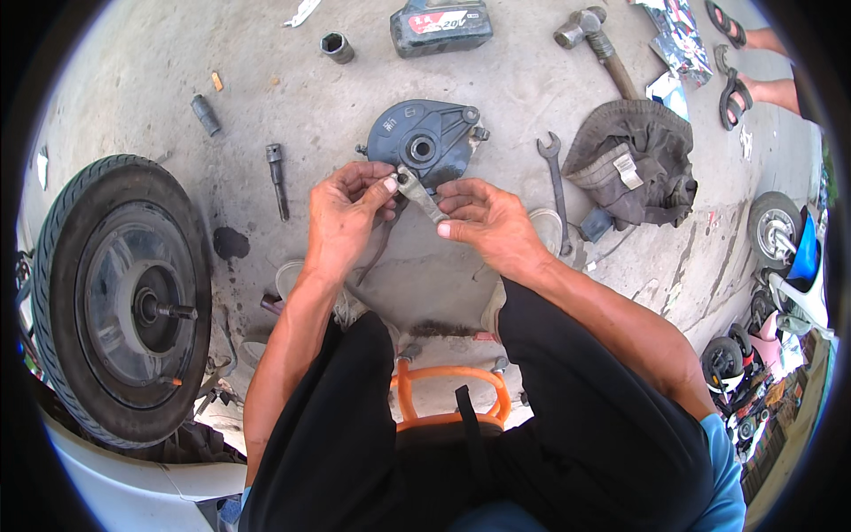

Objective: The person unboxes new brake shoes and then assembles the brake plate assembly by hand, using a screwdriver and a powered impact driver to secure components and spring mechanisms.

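My left hand pinches one end of a short greyish metal lever arm, where a round hole shows. The fingers and thumb of my right hand close on its other end. Just beyond both hands a dark grey drum brake plate lies flat on the concrete. It has a round hub hole and a narrow ear at its far right. The lever arm covers part of the plate's near edge, and I cannot tell whether the two touch.
A wheel with a tyre stands at left. Around the plate lie a socket, a long socket bit, a battery pack, a hammer, a wrench and a dark cloth. Another person's sandalled feet are at far right.
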{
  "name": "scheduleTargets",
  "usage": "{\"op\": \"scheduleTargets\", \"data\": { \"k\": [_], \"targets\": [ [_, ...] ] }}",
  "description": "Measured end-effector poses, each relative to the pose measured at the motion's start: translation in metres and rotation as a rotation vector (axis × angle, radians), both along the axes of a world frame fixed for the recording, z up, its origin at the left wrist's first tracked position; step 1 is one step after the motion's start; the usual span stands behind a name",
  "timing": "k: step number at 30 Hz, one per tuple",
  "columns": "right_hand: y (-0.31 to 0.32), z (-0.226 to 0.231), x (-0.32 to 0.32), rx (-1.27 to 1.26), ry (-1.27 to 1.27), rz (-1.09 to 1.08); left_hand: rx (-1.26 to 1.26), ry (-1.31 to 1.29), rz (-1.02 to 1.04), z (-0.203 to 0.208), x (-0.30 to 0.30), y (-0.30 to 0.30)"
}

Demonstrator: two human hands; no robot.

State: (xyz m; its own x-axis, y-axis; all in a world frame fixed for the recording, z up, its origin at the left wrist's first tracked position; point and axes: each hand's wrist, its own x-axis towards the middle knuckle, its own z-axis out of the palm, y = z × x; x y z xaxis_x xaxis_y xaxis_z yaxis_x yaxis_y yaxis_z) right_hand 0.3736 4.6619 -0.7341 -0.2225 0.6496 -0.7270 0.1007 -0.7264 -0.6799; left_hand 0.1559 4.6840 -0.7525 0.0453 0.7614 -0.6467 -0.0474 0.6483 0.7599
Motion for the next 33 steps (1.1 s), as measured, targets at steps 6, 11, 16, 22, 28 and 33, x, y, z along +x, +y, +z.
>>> {"op": "scheduleTargets", "data": {
  "k": [6, 11, 16, 22, 28, 33],
  "targets": [
    [-0.002, -0.002, 0.004, 0.004, 0.027, -0.025, -0.011, 0.012, -0.023, 0.003, 0.002, 0.002],
    [-0.003, -0.006, 0.015, -0.027, 0.039, -0.055, -0.013, 0.013, -0.035, 0.003, 0.004, 0.000],
    [-0.002, -0.005, 0.018, -0.019, 0.043, -0.061, -0.012, 0.002, -0.022, 0.002, 0.004, -0.004],
    [-0.001, -0.005, 0.020, -0.018, 0.037, -0.044, -0.037, -0.019, 0.013, 0.002, 0.006, -0.007],
    [0.001, -0.004, 0.019, -0.008, 0.018, -0.021, -0.035, -0.003, -0.021, 0.000, 0.004, -0.007],
    [0.002, -0.002, 0.018, -0.014, 0.013, -0.025, -0.030, -0.027, 0.012, -0.002, 0.004, -0.009]
  ]
}}
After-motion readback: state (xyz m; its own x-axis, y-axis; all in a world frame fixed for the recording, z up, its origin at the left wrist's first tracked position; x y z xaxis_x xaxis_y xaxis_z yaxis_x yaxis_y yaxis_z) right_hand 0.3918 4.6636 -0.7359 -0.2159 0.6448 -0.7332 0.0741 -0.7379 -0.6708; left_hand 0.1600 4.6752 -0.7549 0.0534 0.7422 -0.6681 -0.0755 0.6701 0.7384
